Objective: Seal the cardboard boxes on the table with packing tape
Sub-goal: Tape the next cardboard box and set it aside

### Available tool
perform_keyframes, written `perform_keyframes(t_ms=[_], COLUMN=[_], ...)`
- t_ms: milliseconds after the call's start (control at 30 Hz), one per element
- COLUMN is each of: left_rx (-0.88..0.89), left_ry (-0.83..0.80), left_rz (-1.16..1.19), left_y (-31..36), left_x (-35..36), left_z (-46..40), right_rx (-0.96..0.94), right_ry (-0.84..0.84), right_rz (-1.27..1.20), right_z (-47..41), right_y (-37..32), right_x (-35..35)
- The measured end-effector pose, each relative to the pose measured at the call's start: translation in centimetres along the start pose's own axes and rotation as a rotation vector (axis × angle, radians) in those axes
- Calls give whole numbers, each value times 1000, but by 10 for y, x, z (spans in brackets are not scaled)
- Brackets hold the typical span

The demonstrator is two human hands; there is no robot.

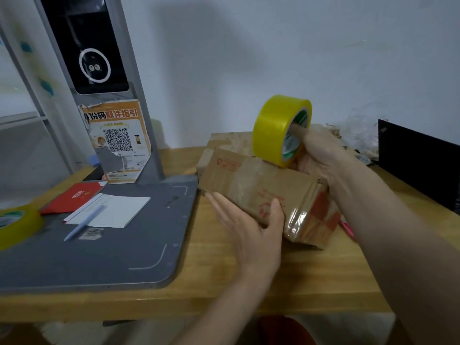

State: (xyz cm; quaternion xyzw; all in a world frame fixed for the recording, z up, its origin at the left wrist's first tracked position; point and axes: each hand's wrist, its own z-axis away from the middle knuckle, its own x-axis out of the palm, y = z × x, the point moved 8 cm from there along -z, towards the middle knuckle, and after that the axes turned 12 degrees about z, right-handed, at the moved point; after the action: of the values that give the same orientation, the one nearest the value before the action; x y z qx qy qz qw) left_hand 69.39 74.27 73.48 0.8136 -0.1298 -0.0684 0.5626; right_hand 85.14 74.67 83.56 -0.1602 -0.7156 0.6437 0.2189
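Cardboard box (263,192) sat tilted on the wooden table (224,290), just right of the grey scanner base (104,245), partly overlapping a second box (231,140) behind it. Left hand (251,232) was nearly flat against the box's near face, fingers straight, thumb up over the top edge; looked like bracing so the box wouldn't slide under tape tension. Right hand (321,158) gripped the yellow tape roll (281,130), a finger hooked through the core, roll standing on edge and touching the box's top far side, probably so it could spin and pay out along the top. Box already wore glossy clear tape across top and right end. Flaps looked closed, contents not visible. A spare roll (17,222) lay well left of the scanner base; on that base sat a red envelope (74,197), a white pad (112,212) and a pen (84,222) lying across the pad.
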Motion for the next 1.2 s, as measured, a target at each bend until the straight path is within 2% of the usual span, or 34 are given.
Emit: perform_keyframes(t_ms=[67,133,200,267,433,500,567,600,667,733,833,900,1000,1100,1200], left_rx=[239,373,328,225,193,206,221,224,239,243,93,-45,-145,-241,-342], left_ry=[15,-124,-357,-511,-533,-550,-551,-538,-516,-518,-586,-690,-854,-851,-795], left_rz=[-188,-299,-331,-363,-444,-553,-624,-631,-648,-648,-534,-388,-243,-7,153], left_y=[22,40,44,33,-10,-29,-37,-37,-37,-33,-29,-24,-14,-16,-29], left_x=[-13,-15,-16,-18,-32,-27,-21,-20,-19,-17,-11,-3,19,40,51], left_z=[-7,-21,-37,-44,-22,-14,-9,-9,-9,-10,-23,-33,-41,-46,-47], right_rx=[-9,-35,-70,-102,-134,-135,-112,-93,-55,-64,-111,-152,-227,-303,-262], right_ry=[-71,-170,-270,-324,-230,-68,133,171,126,50,12,-21,-33,-20,-39], right_rz=[3,58,102,135,457,483,399,321,151,104,160,231,367,531,607], right_z=[6,15,24,33,33,25,17,15,11,8,8,10,15,19,17], right_y=[9,21,32,41,77,91,94,93,89,79,64,57,48,44,53], right_x=[4,13,23,30,18,-5,-32,-39,-37,-25,-15,-11,-9,-12,-28])
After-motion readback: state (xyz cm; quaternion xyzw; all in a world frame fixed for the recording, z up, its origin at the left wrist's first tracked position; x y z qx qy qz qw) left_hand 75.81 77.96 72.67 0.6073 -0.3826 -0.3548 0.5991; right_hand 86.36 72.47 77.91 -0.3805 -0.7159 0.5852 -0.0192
